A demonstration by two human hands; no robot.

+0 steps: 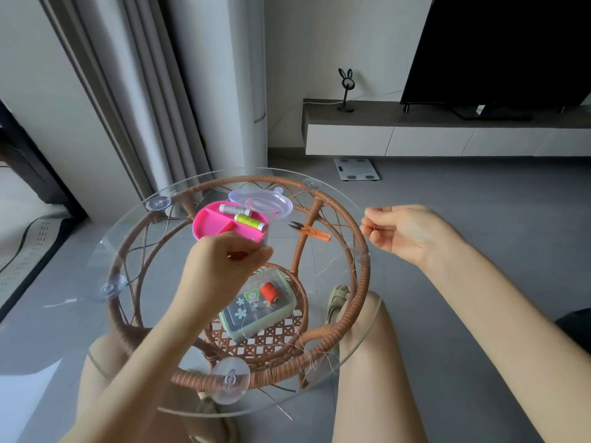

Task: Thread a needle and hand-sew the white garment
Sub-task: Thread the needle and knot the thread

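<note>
We ready the thread (371, 229).
Left hand (224, 263) grips something red (237, 255); right hand (403, 232) fingers pinch the limp, slippery strand near its end.

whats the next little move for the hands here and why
Probably bring the right hand in toward the left hand. They are apart above the glass table, the right pinching something fine, too thin to tell thread from needle, the left gripping a small red item. Threading needs them together.
</note>
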